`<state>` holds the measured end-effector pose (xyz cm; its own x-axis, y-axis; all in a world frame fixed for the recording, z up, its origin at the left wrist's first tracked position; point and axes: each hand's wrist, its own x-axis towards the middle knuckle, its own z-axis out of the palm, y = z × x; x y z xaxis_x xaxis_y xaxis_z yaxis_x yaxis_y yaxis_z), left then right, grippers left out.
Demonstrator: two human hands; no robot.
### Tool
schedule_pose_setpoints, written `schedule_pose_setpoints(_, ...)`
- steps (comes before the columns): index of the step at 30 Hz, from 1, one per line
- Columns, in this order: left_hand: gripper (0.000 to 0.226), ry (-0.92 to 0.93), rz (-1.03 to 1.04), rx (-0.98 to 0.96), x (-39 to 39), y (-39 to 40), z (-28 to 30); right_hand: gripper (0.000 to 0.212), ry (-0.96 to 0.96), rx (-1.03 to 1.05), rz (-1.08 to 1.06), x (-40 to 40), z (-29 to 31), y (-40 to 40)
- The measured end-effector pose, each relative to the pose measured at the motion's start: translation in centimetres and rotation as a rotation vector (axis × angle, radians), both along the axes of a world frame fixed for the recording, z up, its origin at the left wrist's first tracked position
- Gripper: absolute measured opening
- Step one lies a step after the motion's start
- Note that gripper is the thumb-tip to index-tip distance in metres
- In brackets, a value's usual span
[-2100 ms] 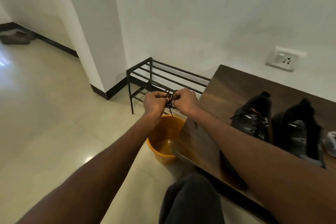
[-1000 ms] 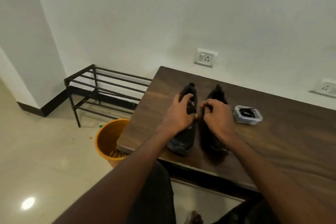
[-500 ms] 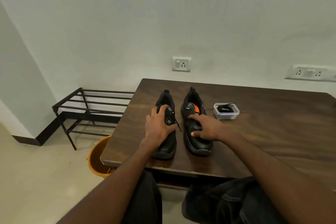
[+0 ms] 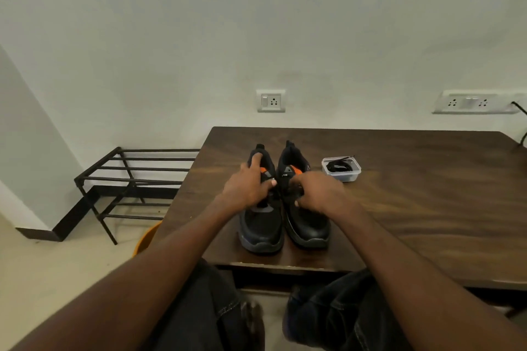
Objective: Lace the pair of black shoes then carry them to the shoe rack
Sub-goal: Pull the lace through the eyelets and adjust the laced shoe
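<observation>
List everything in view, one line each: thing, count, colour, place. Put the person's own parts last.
shoes: 2, black with orange at the tongue, side by side near the table's front edge
box: 1, clear, dark laces inside, on the table right of the shoes
table: 1, dark brown wood, against the wall
shoe rack: 1, black metal, on the floor left of the table
bucket: 1, orange, on the floor, mostly hidden by the table's left corner
wall sockets: 2 plates, white, on the wall above the table
left hand: 1, gripping the left shoe
right hand: 1, fingers curled on the right shoe's lacing
</observation>
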<state>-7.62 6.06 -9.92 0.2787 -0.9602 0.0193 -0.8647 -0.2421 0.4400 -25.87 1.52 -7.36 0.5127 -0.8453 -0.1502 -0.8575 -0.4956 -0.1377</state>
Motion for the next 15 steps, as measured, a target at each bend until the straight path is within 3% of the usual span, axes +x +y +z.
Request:
schedule_pose_setpoints(3,0.048,-0.1,-0.018,0.047,1.5,-0.6,2.6,0.034,-0.177,-0.105,-0.049,1.3,0.9,-0.4)
schedule_pose_setpoints(5,0.049,-0.097,-0.01,0.076,2.8,-1.0,3.6,0.03,-0.3,-0.021,-0.051,2.5,1.1,-0.8)
schedule_pose_setpoints(9,0.051,0.128,0.047,0.041,3.7,-1.1,1.6,0.031,-0.312,0.059,-0.003,5.0,0.2,-1.7)
schedule_pose_setpoints(15,0.028,0.385,0.087,-0.106,5.6,-0.9,-1.5,0.022,-0.383,0.083,-0.04,7.0,-2.0,-2.7)
